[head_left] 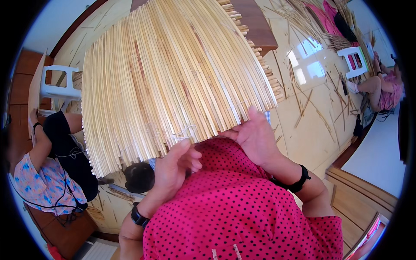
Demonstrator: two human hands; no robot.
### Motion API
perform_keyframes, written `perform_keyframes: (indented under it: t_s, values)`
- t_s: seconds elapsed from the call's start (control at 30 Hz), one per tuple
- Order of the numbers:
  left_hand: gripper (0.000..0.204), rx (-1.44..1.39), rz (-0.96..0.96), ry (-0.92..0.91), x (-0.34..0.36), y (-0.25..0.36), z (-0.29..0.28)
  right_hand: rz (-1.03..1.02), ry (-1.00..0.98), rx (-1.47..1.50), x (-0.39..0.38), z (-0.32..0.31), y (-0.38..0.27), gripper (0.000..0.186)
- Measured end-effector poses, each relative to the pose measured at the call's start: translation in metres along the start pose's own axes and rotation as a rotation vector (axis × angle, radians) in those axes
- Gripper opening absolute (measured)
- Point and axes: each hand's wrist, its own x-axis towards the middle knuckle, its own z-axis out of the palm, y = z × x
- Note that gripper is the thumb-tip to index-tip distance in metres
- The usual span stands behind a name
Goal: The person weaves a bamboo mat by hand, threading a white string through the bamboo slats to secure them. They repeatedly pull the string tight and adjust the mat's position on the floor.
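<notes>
A large mat of pale straw-coloured reed stalks (173, 73), laid side by side and stitched with thin thread, spreads out in front of me. My right hand (258, 138) grips its near edge on the right, thumb on top and fingers partly hidden underneath. Below the near edge, my left hand (171, 171) has its thumb tip at the stalk ends. Its fingers are loosely bent and apart, with nothing visible between them. A loose loop of white thread (184, 131) lies on the mat just above that thumb.
Under the mat's far right shows a brown tabletop (260, 26). Loose stalks (303, 108) litter the tiled floor on the right. A white stool (353, 60) stands there near a seated person (390, 89). Another person (52, 173) sits at left, near another white stool (60, 84).
</notes>
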Motion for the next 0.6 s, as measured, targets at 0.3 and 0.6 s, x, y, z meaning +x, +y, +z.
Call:
perform_keyframes:
  t_s: [0.3,0.6]
  values:
    - [0.024,-0.009,-0.018,0.048,-0.002,0.005,-0.008,-0.197,0.059,-0.122,0.010,-0.020,0.015,0.023]
    - [0.028,0.052,-0.003,0.026,0.001,0.006,-0.001,0.039,-0.068,0.204,0.005,-0.010,0.013,0.020]
